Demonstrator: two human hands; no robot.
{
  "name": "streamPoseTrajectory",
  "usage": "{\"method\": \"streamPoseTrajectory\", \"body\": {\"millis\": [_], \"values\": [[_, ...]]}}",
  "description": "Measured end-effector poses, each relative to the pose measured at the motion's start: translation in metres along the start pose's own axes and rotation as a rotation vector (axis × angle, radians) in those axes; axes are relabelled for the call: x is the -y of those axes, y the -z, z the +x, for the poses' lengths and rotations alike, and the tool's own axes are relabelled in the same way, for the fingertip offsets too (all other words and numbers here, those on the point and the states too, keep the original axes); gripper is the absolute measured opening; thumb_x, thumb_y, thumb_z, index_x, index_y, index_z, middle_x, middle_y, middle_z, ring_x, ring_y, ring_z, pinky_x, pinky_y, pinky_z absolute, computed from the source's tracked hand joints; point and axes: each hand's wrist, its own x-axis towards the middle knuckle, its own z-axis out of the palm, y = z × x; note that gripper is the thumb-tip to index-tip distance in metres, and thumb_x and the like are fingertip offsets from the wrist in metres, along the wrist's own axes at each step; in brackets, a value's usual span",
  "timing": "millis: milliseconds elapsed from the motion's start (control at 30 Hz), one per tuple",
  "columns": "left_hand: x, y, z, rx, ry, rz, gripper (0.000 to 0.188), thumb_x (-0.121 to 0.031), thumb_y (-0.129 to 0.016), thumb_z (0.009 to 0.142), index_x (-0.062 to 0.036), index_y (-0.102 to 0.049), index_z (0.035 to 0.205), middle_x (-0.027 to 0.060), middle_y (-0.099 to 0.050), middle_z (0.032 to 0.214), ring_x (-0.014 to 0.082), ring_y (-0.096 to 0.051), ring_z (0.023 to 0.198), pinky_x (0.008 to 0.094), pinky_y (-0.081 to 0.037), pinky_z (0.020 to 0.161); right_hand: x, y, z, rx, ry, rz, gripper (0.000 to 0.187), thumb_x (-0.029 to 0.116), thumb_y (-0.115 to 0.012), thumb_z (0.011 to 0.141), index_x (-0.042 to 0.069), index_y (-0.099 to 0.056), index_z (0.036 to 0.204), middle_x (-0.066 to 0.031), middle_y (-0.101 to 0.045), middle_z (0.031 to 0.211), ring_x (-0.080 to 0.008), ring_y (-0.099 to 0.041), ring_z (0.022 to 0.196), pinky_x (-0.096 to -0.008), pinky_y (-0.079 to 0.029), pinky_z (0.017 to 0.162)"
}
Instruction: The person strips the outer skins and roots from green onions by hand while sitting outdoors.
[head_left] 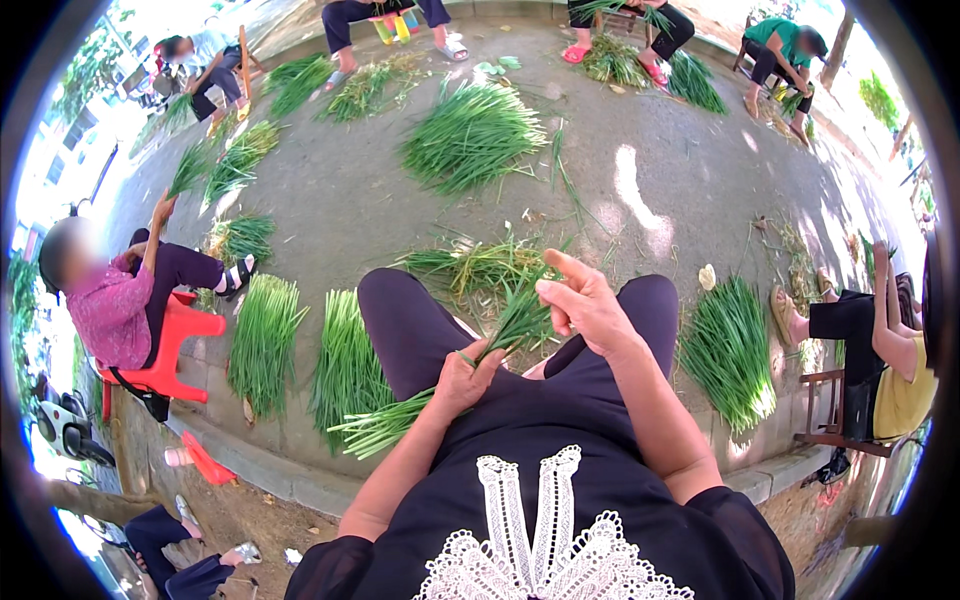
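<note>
My left hand is closed around a bunch of garlic chives over my lap. The pale stem ends stick out toward the left, and the green leaf tips point up to the right between my knees. Just above the leaf tips hovers my right hand, its index finger stretched out and thumb apart, the other fingers partly curled; I see nothing in it. On the ground beyond my knees lies a loose heap of chive trimmings, mixed green and yellowish.
Two chive bundles lie to my left, another bundle to my right. A large chive pile lies ahead. Someone sits on a red plastic stool at left; another person sits on a wooden chair at right. Several people sit farther off.
</note>
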Motion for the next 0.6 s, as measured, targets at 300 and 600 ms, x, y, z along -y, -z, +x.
{"method": "streamPoseTrajectory", "body": {"millis": [300,600], "values": [[0.003,0.000,-0.001,0.012,-0.015,0.034,0.026,-0.022,-0.054,0.086,-0.0014,-0.060,0.100,0.0076,-0.055,0.060,0.0132,-0.049,0.052,0.0288,-0.042,0.053,-0.009,-0.002,0.011,0.063,-0.181,0.062,0.055,0.017,-0.055,0.087,-0.005,-0.031,0.131,-0.0034,-0.050,0.068,-0.0052,-0.040,0.043,-0.0206,-0.032,0.038],[0.002,-0.001,-0.001,0.017,-0.013,0.025,0.027,-0.023,-0.055,0.086,-0.0006,-0.059,0.100,0.0083,-0.053,0.060,0.0138,-0.050,0.053,0.0286,-0.042,0.054,-0.012,-0.002,0.014,0.083,-0.197,0.207,0.026,0.018,-0.053,0.088,-0.003,-0.053,0.103,-0.0025,-0.048,0.064,-0.0051,-0.039,0.042,-0.0216,-0.033,0.038]]}}
